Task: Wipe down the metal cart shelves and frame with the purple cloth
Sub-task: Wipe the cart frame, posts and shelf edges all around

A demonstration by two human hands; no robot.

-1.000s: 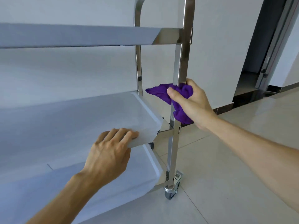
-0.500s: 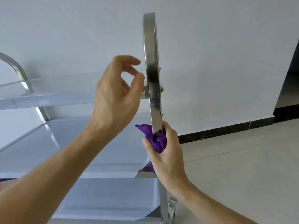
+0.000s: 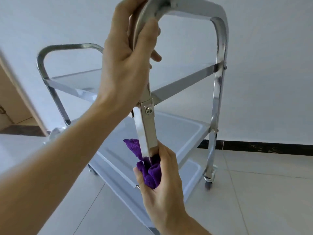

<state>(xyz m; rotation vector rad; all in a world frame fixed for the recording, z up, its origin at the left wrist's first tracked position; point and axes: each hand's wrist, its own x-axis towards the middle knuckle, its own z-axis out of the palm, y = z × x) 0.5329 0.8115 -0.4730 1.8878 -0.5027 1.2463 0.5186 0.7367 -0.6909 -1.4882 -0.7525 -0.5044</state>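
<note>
Two hands on near upright post point(image 3: 147, 131) of metal cart point(image 3: 218, 68). Right hand point(image 3: 159, 173) nearest, fingers and thumb curled round purple cloth point(image 3: 149, 173), cloth wrapped against post just below bolted bracket point(image 3: 147, 109), one corner sticking out left. Left hand point(image 3: 126, 53) higher, clenched round curved handle bar point(image 3: 145, 19) where post bends over top, steadying frame. Best way on, by judgement: keep cloth pinched all round post, slide along its length in one stroke, ease over bracket and screw so cloth doesn't snag, hold top grip firm since cart stands on casters point(image 3: 209, 177) and could roll on tiled floor point(image 3: 254, 192). Middle shelf point(image 3: 177, 133) and lower shelf point(image 3: 191, 170) behind, top shelf point(image 3: 81, 80) beyond, far handle point(image 3: 67, 47) and white wall point(image 3: 271, 65) last; can't tell which are wiped yet.
</note>
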